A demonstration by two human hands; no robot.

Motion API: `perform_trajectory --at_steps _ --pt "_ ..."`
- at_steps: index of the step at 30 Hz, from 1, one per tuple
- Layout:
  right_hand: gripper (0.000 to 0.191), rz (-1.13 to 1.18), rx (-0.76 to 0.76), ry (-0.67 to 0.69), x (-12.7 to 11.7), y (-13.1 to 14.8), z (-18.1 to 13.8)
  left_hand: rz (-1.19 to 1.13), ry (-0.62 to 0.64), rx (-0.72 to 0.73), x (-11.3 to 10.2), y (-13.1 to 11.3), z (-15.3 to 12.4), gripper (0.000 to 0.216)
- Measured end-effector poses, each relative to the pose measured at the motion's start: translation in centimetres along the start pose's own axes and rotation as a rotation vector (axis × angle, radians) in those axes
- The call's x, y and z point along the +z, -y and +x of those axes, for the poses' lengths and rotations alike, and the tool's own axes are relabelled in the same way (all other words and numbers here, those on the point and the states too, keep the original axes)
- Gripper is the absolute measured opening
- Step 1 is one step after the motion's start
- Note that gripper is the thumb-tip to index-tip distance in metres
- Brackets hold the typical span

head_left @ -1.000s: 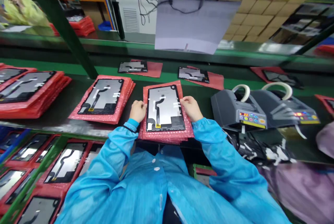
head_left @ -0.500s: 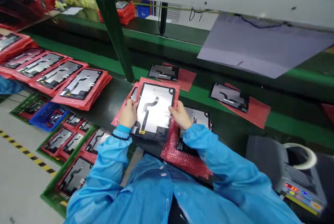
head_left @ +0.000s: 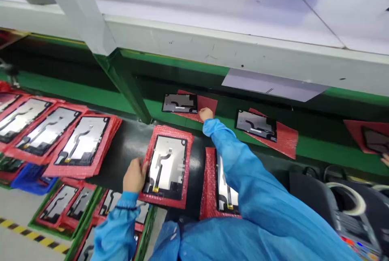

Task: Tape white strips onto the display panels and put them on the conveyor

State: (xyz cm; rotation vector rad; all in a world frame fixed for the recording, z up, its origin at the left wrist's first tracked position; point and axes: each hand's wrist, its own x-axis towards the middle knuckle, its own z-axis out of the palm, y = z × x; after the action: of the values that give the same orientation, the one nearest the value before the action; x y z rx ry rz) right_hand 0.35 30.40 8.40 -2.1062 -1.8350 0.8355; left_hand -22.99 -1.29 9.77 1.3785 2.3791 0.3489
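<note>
A flat display panel (head_left: 166,167), silver with a black border and a dark flex cable, lies on a stack of red bubble-wrap bags (head_left: 184,194) in front of me. At the stack's left edge, my left hand (head_left: 135,175) is closed, its thumb on the bag's rim. My right hand (head_left: 206,114) reaches forward to the green conveyor strip, its fingers curled on a red bubble-wrap bag (head_left: 212,105). Another panel (head_left: 180,103) lies partly on that bag, left of the hand. Beneath my right forearm, a further panel (head_left: 223,188) on red wrap is partly covered.
Wrapped panel stacks (head_left: 82,141) line the bench at left. Green crates (head_left: 99,200) and a blue bin (head_left: 32,180) stand below. Right are another panel (head_left: 257,125), a tape dispenser (head_left: 349,200) and a co-worker's hand (head_left: 385,159). A white shelf (head_left: 227,46) hangs ahead.
The panel held up in both hands now lies on the stack at left. My right hand has left it and moved forward to the conveyor's bag. The view has shifted.
</note>
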Motion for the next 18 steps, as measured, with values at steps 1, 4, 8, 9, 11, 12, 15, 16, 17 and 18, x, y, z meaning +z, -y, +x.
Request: perform_trajectory --at_steps 1,4,8,9,11,12,15,16,17,18 --pt "0.027 -0.003 0.036 -0.006 0.7 1.0 1.9 -0.049 -0.022 0.02 0.2 1.0 -0.4 0.034" --pt "0.039 -0.007 0.139 0.01 3.4 3.7 5.8 -0.155 -0.084 0.02 0.9 4.4 -1.6 0.044" --pt "0.045 0.006 0.175 0.056 5.6 5.0 8.4 -0.213 -0.083 -0.048 1.8 8.1 -3.0 0.049" --pt "0.041 0.016 0.169 0.075 5.7 5.0 8.8 -0.223 -0.072 -0.066 2.0 8.6 -3.2 0.05" --pt "0.034 0.04 0.153 0.105 5.6 5.1 9.4 -0.243 -0.046 -0.093 2.2 9.1 -3.2 0.051" --pt "0.033 0.056 0.141 0.111 5.5 5.3 9.5 -0.252 -0.034 -0.1 2.3 9.2 -3.1 0.051" --pt "0.033 0.12 0.064 0.093 5.4 5.8 9.3 -0.272 -0.007 -0.096 2.3 8.9 -2.6 0.049" --pt "0.033 0.142 0.032 0.079 5.3 5.9 9.1 -0.275 -0.002 -0.092 2.3 8.7 -2.3 0.049" --pt "0.034 0.158 0.006 0.062 5.3 5.8 8.9 -0.276 0.0 -0.087 2.2 8.5 -2.1 0.048" --pt "0.034 0.169 -0.012 0.042 5.2 5.5 8.5 -0.279 -0.001 -0.082 2.0 8.4 -1.9 0.048"
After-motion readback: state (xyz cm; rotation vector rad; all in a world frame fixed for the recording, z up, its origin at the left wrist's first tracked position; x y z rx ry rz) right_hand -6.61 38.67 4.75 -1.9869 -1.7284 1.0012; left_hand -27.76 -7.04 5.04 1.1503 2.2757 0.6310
